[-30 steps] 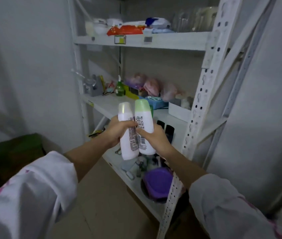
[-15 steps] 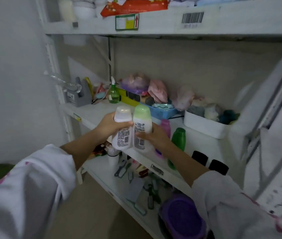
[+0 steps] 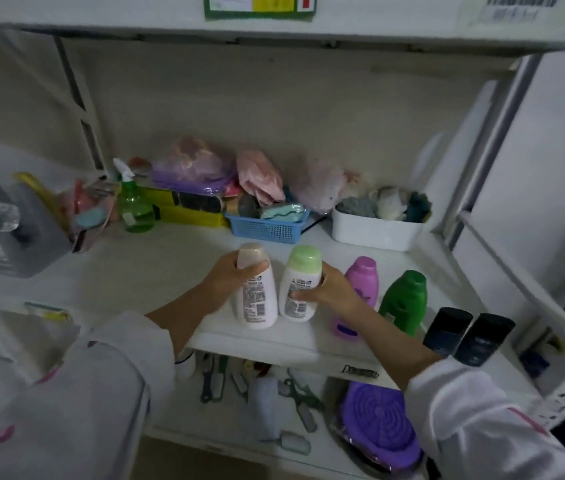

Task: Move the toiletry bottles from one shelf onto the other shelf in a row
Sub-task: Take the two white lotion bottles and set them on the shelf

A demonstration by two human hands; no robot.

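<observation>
The middle shelf [image 3: 156, 271] carries the row along its front edge, with open white surface to the left of the hands and behind the row up to the blue basket [image 3: 267, 228] and white bin [image 3: 374, 232]. The upper shelf [image 3: 378, 26] overhangs close above. The right upright [image 3: 502, 147] bounds the row's far end.

The left hand [image 3: 229, 280] wraps its fingers around the pink-capped white bottle [image 3: 257, 299], upright, base at the shelf's front edge. The right hand [image 3: 329, 289] grips the green-capped white bottle [image 3: 300, 292], just beside the first, nearly touching.

To the right stand the purple bottle [image 3: 362, 282], the green bottle [image 3: 405, 303] and two dark containers [image 3: 468, 336], near the front lip.
</observation>
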